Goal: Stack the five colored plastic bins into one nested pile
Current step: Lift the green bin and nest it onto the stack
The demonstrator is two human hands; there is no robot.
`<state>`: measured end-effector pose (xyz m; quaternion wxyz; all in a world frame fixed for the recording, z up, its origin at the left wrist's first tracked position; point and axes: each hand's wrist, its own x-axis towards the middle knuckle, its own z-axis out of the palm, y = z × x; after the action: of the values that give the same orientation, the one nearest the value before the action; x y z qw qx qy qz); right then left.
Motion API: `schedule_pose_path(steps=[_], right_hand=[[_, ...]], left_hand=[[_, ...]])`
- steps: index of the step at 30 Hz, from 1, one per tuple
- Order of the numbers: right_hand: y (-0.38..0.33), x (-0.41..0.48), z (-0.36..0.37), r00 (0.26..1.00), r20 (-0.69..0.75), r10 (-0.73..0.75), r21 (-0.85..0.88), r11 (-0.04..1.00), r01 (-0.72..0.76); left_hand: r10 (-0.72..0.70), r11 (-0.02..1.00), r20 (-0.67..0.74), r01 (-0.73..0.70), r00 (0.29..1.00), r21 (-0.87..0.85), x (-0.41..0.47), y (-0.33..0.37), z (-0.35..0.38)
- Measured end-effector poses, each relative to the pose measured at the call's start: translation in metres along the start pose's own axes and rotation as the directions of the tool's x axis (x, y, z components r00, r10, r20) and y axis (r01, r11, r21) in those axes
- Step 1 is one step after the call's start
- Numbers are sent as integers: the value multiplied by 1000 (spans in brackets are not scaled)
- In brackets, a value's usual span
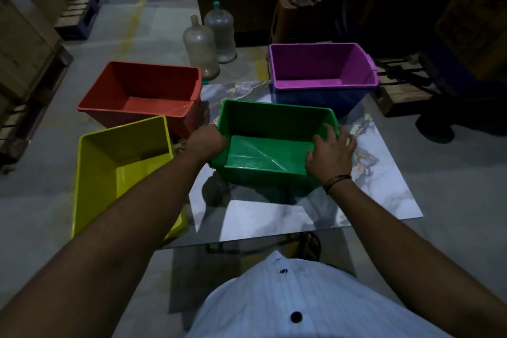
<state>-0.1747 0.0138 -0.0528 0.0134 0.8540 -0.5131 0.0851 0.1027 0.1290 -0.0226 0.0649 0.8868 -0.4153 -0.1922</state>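
Note:
A green bin (270,129) sits in the middle of a marbled sheet (378,184). My left hand (205,140) grips its left rim and my right hand (330,151) grips its right rim, fingers curled inside. A yellow bin (120,167) lies at the near left. Behind it stands a red bin (142,90). At the far right a purple bin (323,66) is nested inside a blue bin (321,100), of which only the lower walls show.
Two large clear water jugs (201,46) stand on the floor behind the bins, another on a brown stool (290,19). Wooden pallets (406,85) lie at the right and left edges. A person's dark shoe (436,126) is at the right.

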Motion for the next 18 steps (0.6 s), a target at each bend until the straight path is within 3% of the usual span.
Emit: schedule_pose_path(steps=[2,5,8,12,15,18], right_hand=[[10,0,-1,990,63,126,74,989,-131],[22,2,-3,962,193,194,379,889,-255],[26,-2,-15,967,136,216,542,801,-255],[8,-8,-39,978,-93,184,639,764,-83],[-11,-13,-56,960,-253,122,676,732,85],[-27,-18,-70,932,-361,37,666,709,230]], left_hand=[[-4,1000,-24,4,1000,-13,-4,0,3],[-35,999,-44,34,998,-30,-6,2,8],[-113,992,-69,109,991,-57,-13,3,12],[-210,967,-65,198,975,-161,-14,-9,16],[-389,891,-54,361,920,-276,-6,-18,19],[-322,908,-17,304,947,-288,-14,-15,17]])
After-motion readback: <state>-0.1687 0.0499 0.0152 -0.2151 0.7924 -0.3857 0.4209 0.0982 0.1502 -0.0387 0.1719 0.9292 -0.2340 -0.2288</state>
